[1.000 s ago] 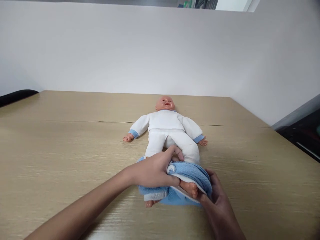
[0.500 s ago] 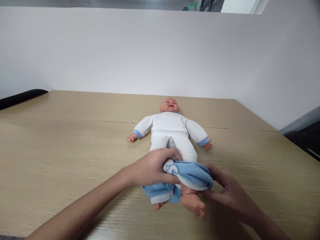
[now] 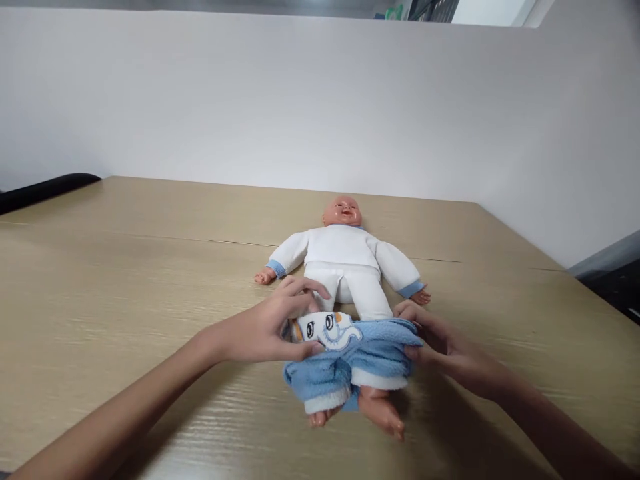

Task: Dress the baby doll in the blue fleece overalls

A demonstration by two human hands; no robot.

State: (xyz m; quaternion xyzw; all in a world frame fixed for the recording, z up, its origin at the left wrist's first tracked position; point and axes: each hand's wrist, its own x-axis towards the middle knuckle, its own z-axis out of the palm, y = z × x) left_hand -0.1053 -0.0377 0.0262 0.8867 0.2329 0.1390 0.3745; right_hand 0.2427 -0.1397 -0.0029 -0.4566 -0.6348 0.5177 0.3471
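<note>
A baby doll (image 3: 343, 250) in a white outfit with blue cuffs lies on its back, head away from me. Blue fleece pants (image 3: 325, 380) with white hems and an embroidered cartoon face sit around its lower legs, and both bare feet stick out of the leg openings. My left hand (image 3: 280, 320) grips the waistband at the left, thumb on the front beside the embroidered eyes, fingers toward the inside. On the opposite side, my right hand (image 3: 443, 343) pinches the waistband, its thumb in front and the fingers partly hidden behind the cloth.
The doll lies on a light wooden table (image 3: 150, 287) with a seam running across it. A pale wall (image 3: 300, 100) rises behind the table. Dark objects stand at the far left (image 3: 50, 189) and right (image 3: 610, 287) edges.
My left hand has shifted left from the pants' middle to the waistband's left side. The waistband is now spread wide, showing the whole cartoon face. My right hand has moved slightly up along its side.
</note>
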